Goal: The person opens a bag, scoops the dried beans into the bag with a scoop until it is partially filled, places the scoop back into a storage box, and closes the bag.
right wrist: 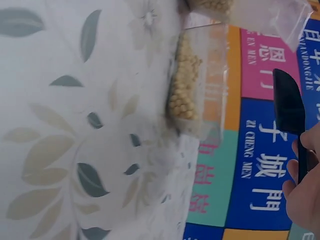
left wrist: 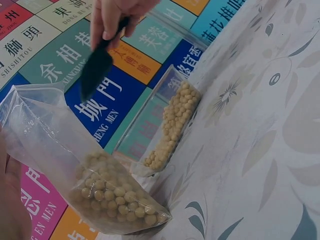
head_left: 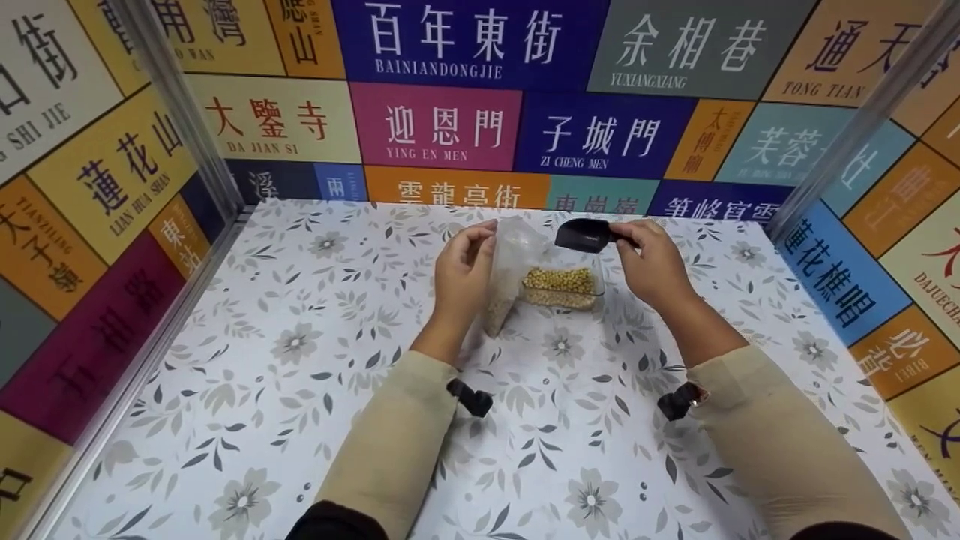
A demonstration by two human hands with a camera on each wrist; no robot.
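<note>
My left hand [head_left: 459, 277] grips a clear plastic bag [head_left: 508, 262] near its top, its lower corner close to the tabletop. Soybeans [left wrist: 117, 202] fill the bag's lower part in the left wrist view. My right hand [head_left: 654, 264] holds a black scoop [head_left: 583, 235] by its handle, raised above a clear rectangular container [left wrist: 145, 110]. More soybeans [head_left: 559, 280] lie in the bottom of that container, which stands right beside the bag. In the right wrist view the scoop [right wrist: 288, 102] shows side-on, so the inside of its bowl is hidden there.
A white tablecloth [head_left: 292, 420] with grey flowers and leaves covers the table. Panels with coloured street-name signs [head_left: 442, 124] enclose the back and both sides, with metal posts [head_left: 196, 112] at the corners. Each wrist carries a small black camera [head_left: 471, 398].
</note>
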